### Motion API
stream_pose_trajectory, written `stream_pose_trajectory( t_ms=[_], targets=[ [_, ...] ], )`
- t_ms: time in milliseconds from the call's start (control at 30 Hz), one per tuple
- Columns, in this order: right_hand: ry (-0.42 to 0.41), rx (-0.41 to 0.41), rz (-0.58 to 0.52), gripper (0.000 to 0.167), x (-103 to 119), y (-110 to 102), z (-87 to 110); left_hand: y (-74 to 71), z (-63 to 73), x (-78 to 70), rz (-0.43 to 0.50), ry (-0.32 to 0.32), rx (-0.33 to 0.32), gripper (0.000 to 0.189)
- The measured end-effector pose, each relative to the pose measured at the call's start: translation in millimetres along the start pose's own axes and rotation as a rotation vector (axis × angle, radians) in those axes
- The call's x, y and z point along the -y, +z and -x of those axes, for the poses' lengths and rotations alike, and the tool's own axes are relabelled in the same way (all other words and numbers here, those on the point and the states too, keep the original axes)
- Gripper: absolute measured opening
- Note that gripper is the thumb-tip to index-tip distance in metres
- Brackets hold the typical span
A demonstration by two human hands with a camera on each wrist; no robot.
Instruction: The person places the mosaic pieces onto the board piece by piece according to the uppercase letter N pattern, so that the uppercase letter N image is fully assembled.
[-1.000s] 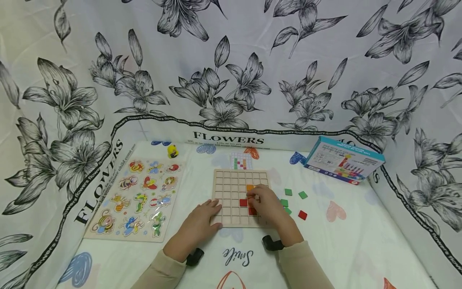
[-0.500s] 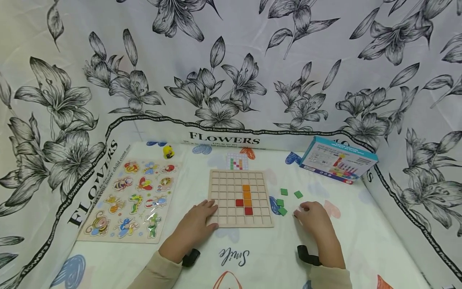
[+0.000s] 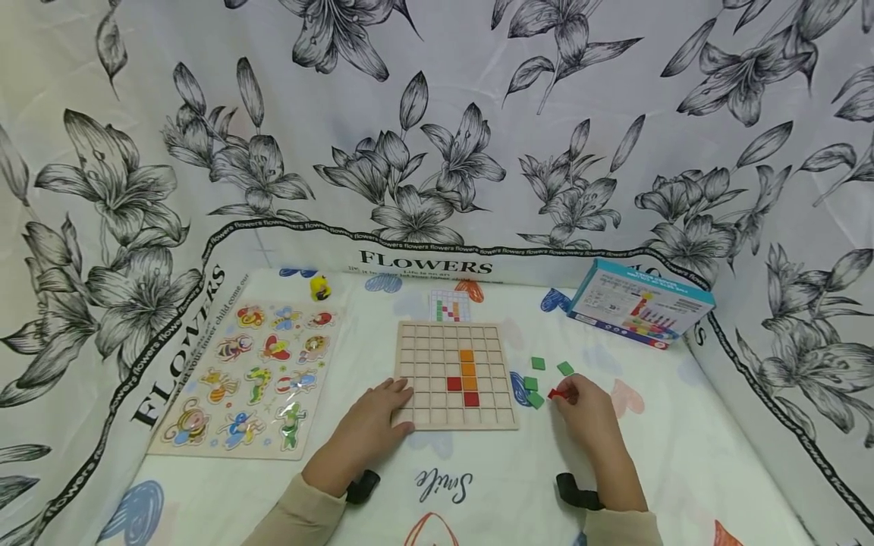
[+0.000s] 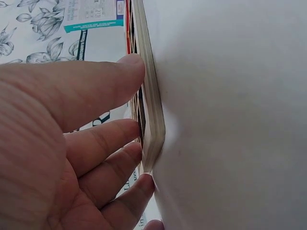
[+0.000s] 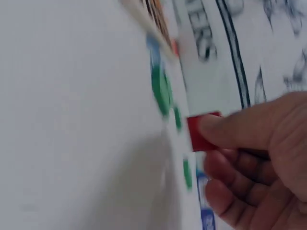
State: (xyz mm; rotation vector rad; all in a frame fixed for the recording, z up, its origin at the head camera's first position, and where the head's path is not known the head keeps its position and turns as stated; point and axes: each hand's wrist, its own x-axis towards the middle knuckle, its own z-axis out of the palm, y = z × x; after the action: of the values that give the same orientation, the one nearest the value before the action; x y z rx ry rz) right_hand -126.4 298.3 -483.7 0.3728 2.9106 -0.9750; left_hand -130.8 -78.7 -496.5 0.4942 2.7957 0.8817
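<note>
A wooden grid board (image 3: 425, 413) lies in the middle of the table, with two orange tiles (image 3: 467, 369) in one column and two red tiles (image 3: 454, 384) beside and below them. My left hand (image 3: 369, 417) rests at the board's left edge, its fingers fairly straight; in the left wrist view thumb and fingertips touch the edge. To the right of the board my right hand (image 3: 589, 409) pinches a red square tile (image 5: 196, 134) between thumb and fingers, lifted off the cloth. Several green tiles (image 3: 538, 363) lie between the board and this hand.
A pattern card (image 3: 450, 305) lies behind the board. An insect picture puzzle (image 3: 249, 379) occupies the left side, with a small yellow toy (image 3: 320, 287) behind it. At the back right stands a blue-topped box (image 3: 642, 303), near the flowered curtain (image 3: 437, 152).
My right hand has gone from the board to the right, leaving an orange tile in the grid. It has picked up the loose red tile. The left hand stays at the board.
</note>
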Motion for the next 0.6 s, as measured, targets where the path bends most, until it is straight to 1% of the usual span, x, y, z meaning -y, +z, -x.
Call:
stream_pose_trajectory(
  t_ms=[67,133,233,300,467,500,600],
  targets=[
    [-0.068,-0.023,-0.008,0.015,18.0,4.3,-2.5,-0.4,-0.7,0.0,-0.005,0.004,0.0,0.062],
    [-0.133,-0.016,-0.015,0.011,39.9,12.2,-4.8,-0.6,-0.5,0.1,-0.003,0.0,0.001,0.062],
    [-0.209,0.036,-0.027,0.008,71.1,30.7,-9.1,-0.3,0.7,1.6,-0.006,0.001,0.001,0.062],
    [-0.26,0.07,-0.033,0.01,87.9,45.0,-12.7,0.3,1.0,2.1,-0.002,0.004,0.004,0.062],
    [-0.393,0.135,0.004,0.009,116.9,76.9,-26.7,1.7,0.6,2.6,-0.004,0.026,-0.006,0.062],
    [-0.411,0.14,0.019,0.008,120.9,82.0,-30.2,1.4,0.6,2.3,-0.005,0.028,-0.009,0.062],
    [-0.426,0.141,0.047,0.008,130.3,93.8,-41.0,0.4,1.1,1.7,-0.009,0.034,-0.021,0.061]
  ],
)
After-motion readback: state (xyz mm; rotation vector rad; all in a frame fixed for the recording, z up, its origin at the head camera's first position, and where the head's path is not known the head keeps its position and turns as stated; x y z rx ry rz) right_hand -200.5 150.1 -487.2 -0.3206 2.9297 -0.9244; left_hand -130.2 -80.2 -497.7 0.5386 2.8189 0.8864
